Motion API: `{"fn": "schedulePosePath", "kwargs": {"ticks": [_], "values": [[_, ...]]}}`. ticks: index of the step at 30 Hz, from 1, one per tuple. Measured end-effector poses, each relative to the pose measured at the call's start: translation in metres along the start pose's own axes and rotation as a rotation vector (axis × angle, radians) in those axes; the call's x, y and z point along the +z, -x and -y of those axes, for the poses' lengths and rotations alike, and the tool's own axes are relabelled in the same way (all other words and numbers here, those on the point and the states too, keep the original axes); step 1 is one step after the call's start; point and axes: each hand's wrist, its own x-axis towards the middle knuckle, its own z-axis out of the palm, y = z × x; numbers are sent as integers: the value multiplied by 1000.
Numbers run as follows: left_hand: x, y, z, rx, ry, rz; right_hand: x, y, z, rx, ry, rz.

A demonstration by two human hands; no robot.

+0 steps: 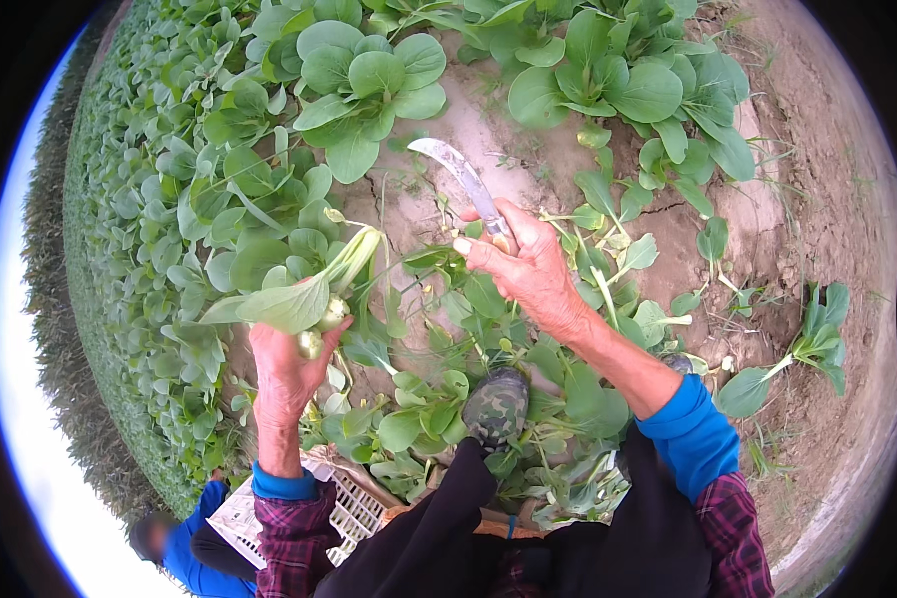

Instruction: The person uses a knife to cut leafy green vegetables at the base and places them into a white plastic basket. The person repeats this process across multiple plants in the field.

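My left hand (291,366) is closed around cut leafy green plants (291,303), at the left of centre. Their pale cut stem ends show beside my fingers, and one large leaf hangs over the hand. Right of centre, my right hand (531,261) grips a sickle-like curved knife (463,172) by its handle. The blade points up and to the left, over bare soil, apart from the held plants. Uncut leafy green plants (374,82) grow above both hands. Loose leaves and cut stalks (643,321) lie on the ground beside my right forearm.
A white plastic crate (355,516) stands at lower left, by my left sleeve. Beyond it, a co-worker in a blue top (202,553) is low to the ground. My camouflage shoe (497,407) is among leaves. Dense crop rows (142,299) fill the left; bare soil (815,187) lies right.
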Motion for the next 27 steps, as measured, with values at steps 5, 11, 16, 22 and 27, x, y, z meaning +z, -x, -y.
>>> {"fn": "schedulePosePath", "kwargs": {"ticks": [5,11,16,22,27], "values": [[-11,-4,-23,108,76,112,18,0,23,-159,41,272],[-9,-2,-21,-312,429,335,11,2,-14,0,48,277],[-9,-19,-44,-299,565,77,4,6,-10,18,-47,93],[-5,-53,-71,192,62,257,16,21,0,90,-175,97],[33,-46,-51,60,403,512,11,35,1,229,-116,78]]}}
